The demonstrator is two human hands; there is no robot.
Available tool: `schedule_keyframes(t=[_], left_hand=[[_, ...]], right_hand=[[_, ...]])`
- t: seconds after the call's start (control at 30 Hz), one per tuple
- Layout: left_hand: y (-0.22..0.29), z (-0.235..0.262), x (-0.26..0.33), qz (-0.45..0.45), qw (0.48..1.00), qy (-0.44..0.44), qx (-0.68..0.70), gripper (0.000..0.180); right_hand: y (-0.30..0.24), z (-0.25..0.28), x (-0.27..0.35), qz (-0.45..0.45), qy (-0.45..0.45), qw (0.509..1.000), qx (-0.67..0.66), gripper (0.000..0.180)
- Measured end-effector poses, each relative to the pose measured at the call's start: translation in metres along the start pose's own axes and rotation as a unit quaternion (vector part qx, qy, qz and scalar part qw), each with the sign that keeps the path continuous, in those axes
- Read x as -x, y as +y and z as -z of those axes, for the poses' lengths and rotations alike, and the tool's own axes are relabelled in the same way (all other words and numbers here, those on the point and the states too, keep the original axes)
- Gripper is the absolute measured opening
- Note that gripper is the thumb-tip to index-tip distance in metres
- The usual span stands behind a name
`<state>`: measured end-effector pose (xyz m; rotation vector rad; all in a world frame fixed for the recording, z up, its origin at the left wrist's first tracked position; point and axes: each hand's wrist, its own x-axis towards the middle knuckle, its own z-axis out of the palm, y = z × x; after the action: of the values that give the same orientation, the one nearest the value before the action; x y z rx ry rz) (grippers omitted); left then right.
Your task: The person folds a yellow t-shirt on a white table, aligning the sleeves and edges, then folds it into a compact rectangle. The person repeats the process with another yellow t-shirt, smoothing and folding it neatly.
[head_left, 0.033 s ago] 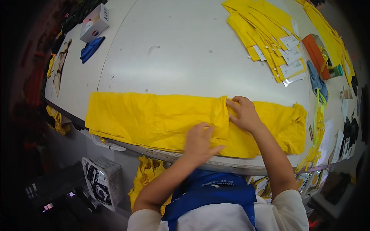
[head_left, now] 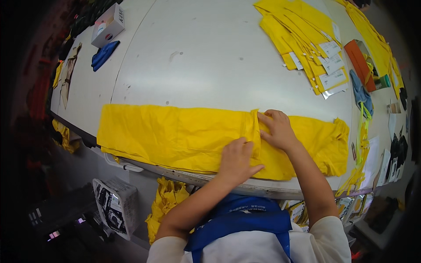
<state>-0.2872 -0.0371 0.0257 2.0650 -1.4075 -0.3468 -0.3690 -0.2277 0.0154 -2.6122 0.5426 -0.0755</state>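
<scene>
A long folded yellow garment point(head_left: 201, 125) lies across the near side of the table, gathered and crumpled at its right end. My left hand point(head_left: 237, 160) rests on its lower middle part, palm down, with the thumb out to the right and the fingers extended. Further right, my right hand point(head_left: 278, 130) is at a raised fold that crosses the garment. Its bent index finger and thumb are against the edge of this fold and seem to grip it; the fingertips are partly hidden by the cloth.
Tagged yellow garments point(head_left: 302, 39) lie stacked at the far right, beside an orange box point(head_left: 360, 63) and a blue-grey cloth point(head_left: 362, 92). At the far left are a white box point(head_left: 107, 28) and blue cloth point(head_left: 104, 55). Yellow fabric point(head_left: 169, 201) hangs below the table edge point(head_left: 193, 177).
My left hand has slid slightly to the right over the garment, toward the fold. The right hand stays in the same place at the fold.
</scene>
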Motion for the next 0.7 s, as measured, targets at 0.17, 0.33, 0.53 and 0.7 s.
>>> schedule_keyframes(t=[0.17, 0.33, 0.53, 0.7], left_hand=[[-0.008, -0.013, -0.035, 0.068, 0.997, -0.034, 0.017, 0.045], [-0.059, 0.044, -0.036, 0.229, 0.952, -0.074, 0.191, 0.039], [-0.018, 0.017, -0.123, 0.147, 0.974, -0.129, -0.118, 0.031], [-0.062, 0.012, -0.143, 0.233, 0.951, -0.176, 0.101, 0.023]], right_hand=[[0.005, 0.01, -0.008, -0.009, -0.005, 0.999, -0.04, 0.041], [0.039, 0.0, -0.001, -0.061, 0.026, 0.996, 0.062, 0.032], [0.035, -0.001, 0.002, -0.022, 0.07, 0.994, 0.086, 0.029], [0.037, 0.006, 0.007, -0.043, 0.044, 0.994, 0.095, 0.027]])
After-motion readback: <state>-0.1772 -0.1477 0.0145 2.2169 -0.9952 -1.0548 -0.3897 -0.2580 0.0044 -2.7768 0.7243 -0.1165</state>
